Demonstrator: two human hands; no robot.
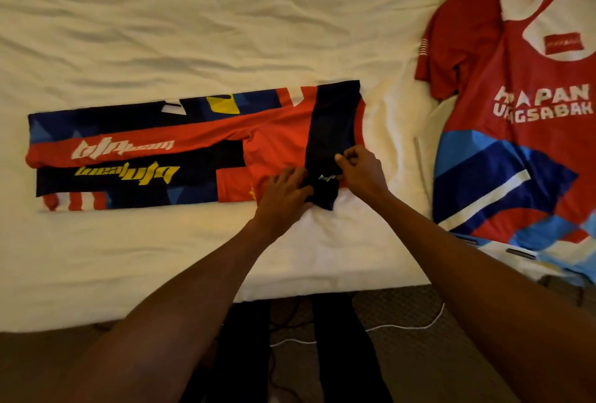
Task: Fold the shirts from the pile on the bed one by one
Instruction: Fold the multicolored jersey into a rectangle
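The smooth, slippery dark sleeve (332,118) could be sliding loose and spoiling the fold, because the grip of the right hand (362,172) is pinching only its edge. The left hand (282,197) is pressing flat, grip apart. The long red-and-navy cloth shirt (145,147) is lying on the wrinkly cream bed (193,31).

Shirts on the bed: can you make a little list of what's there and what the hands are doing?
being folded: colourful jersey, a long strip
right hand: pinches its dark sleeve
left hand: fingers press that sleeve
waiting: red shirt, spread flat on the right
underneath: wrinkled bed sheet
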